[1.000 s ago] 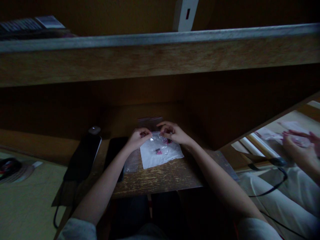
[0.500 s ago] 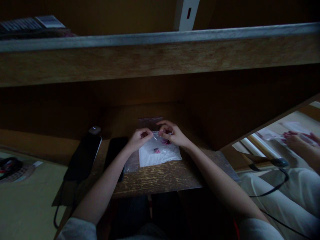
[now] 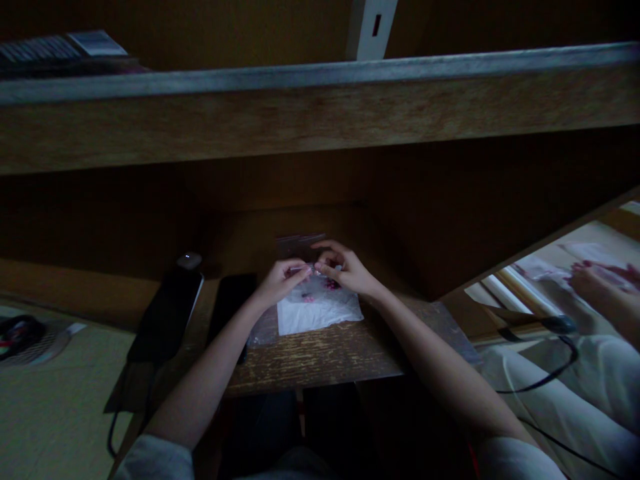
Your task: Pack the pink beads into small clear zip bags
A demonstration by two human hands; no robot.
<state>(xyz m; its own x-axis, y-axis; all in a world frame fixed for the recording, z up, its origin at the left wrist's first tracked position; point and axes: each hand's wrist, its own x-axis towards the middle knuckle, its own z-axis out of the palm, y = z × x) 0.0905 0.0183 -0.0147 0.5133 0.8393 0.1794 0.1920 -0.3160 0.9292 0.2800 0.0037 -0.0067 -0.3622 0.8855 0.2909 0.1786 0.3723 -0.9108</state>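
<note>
In dim light my left hand [image 3: 281, 277] and my right hand [image 3: 345, 269] meet over a small clear plastic bag [image 3: 320, 308] that lies on a wooden desk [image 3: 320, 353]. Both hands pinch the bag's upper edge, fingertips almost touching. Small pink pieces [image 3: 309, 298] show inside the bag, and more pink shows under my right fingers. A second clear bag [image 3: 300, 243] lies just behind the hands.
A dark phone [image 3: 227, 308] and a larger black device [image 3: 165, 315] with a small white object [image 3: 189, 260] lie left of the bag. A thick wooden shelf [image 3: 320, 107] overhangs the desk. At the right, another person's hand [image 3: 600, 283] works over pale cloth with a black cable [image 3: 545, 380].
My two hands have drawn closer together at the bag's top edge. The bag and the pink pieces in it have shifted slightly up and left.
</note>
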